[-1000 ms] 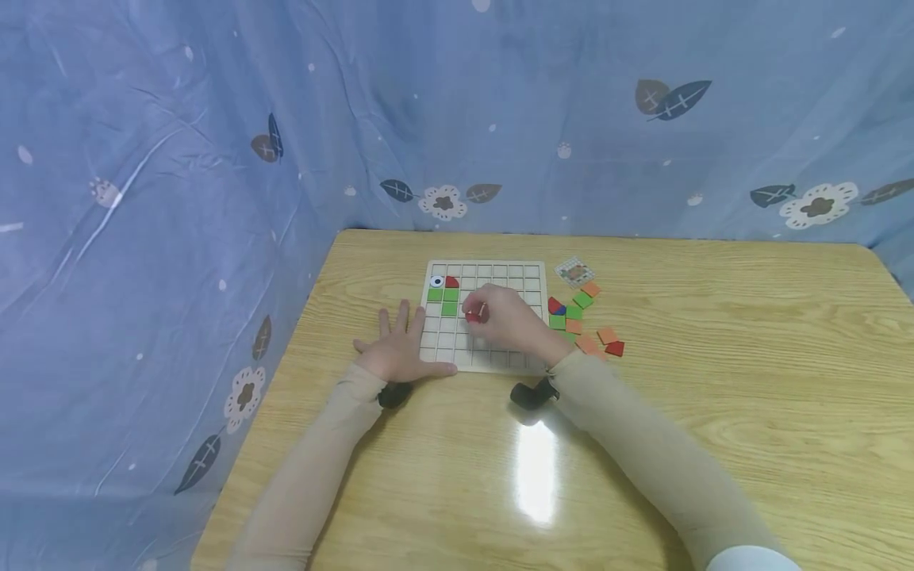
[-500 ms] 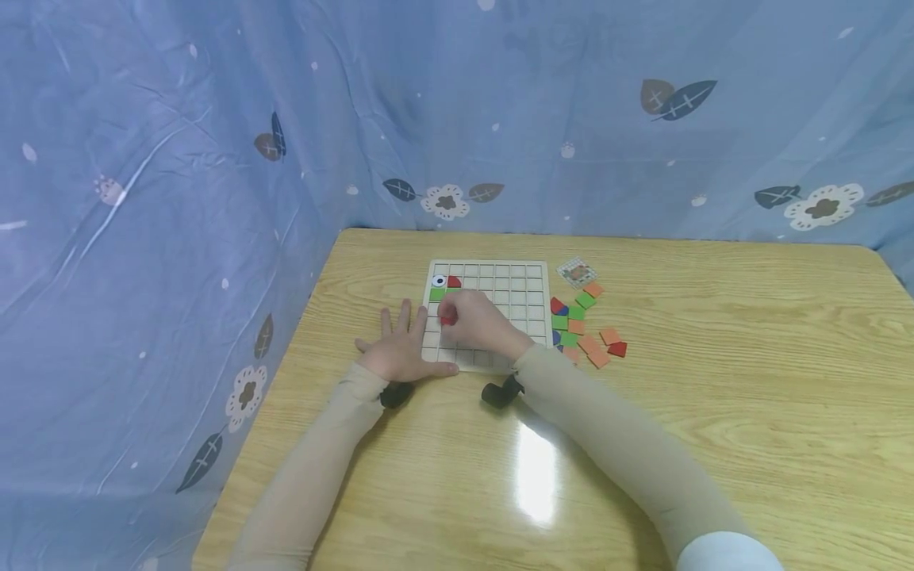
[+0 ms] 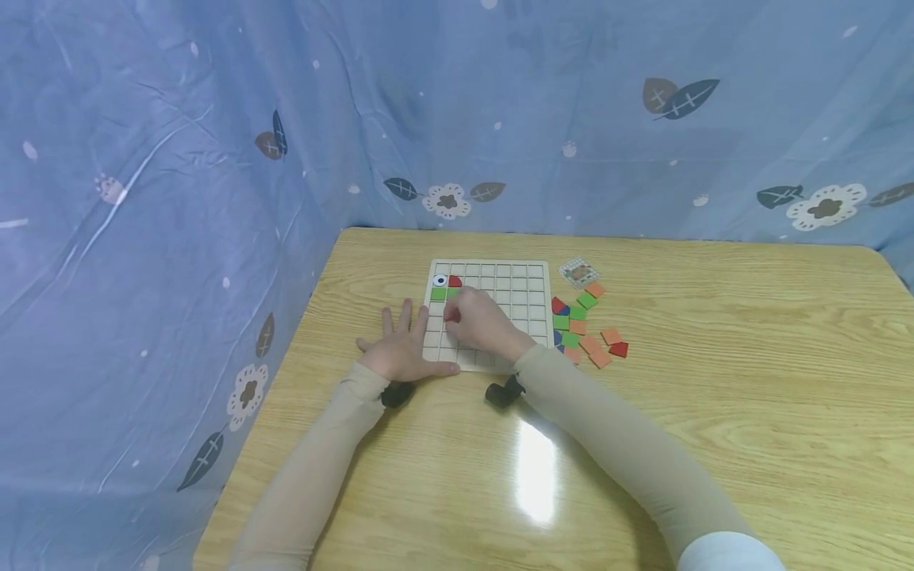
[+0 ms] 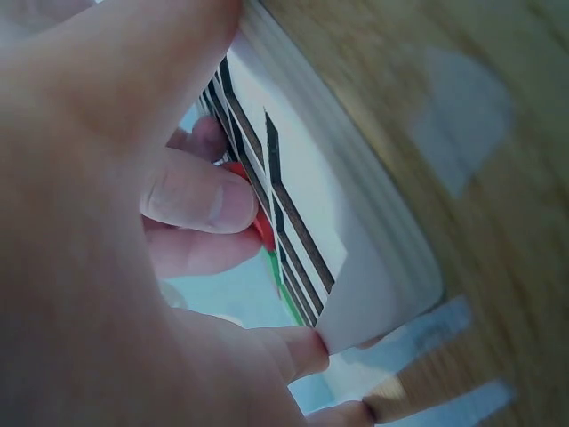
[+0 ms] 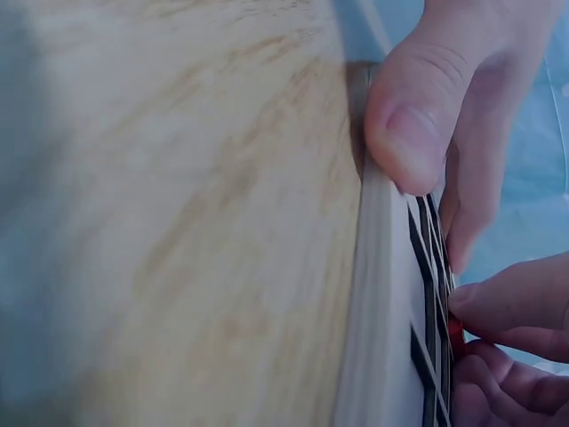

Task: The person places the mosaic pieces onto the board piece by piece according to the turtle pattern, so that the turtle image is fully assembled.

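Note:
A wooden grid board [image 3: 535,310] lies on the table. My left hand [image 3: 401,354] rests spread at its left edge, thumb along the front corner; the right wrist view shows that thumb [image 5: 413,142] on the board's rim. My right hand [image 3: 484,323] pinches a small red tile [image 5: 456,337] low over the left part of the grid. In the left wrist view the red tile [image 4: 264,228] shows under the fingertips, beside a green tile [image 4: 275,269]. At the board's upper left sit a round eye tile [image 3: 439,281], a red rounded tile [image 3: 455,281] and green tiles [image 3: 438,294], partly covered by my right hand.
Loose green, orange, red and blue tiles [image 3: 577,327] lie right of the board, partly overlapping. Behind them is a small picture card [image 3: 579,272] with a grid pattern. A blue patterned cloth [image 3: 564,119] hangs along the table's back and left sides.
My right hand has moved left across the board with the red tile and now stays low near the green tiles. The left hand keeps its place at the edge.

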